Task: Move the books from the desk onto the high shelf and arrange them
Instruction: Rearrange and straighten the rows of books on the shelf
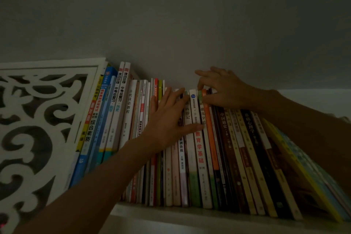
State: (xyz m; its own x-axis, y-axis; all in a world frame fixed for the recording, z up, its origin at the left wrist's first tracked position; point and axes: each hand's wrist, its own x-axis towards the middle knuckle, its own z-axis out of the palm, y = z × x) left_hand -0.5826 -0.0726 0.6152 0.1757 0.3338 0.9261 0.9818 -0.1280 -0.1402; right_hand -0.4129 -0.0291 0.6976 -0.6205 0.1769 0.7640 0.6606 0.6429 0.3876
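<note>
Left hand presses flat on spines, right hand at one o'clock pinches the orange book; arranging step, next seat it flush.

Both arms reach up, left hand flat with straight fingers, right hand arched, fingertips curled downward.
</note>
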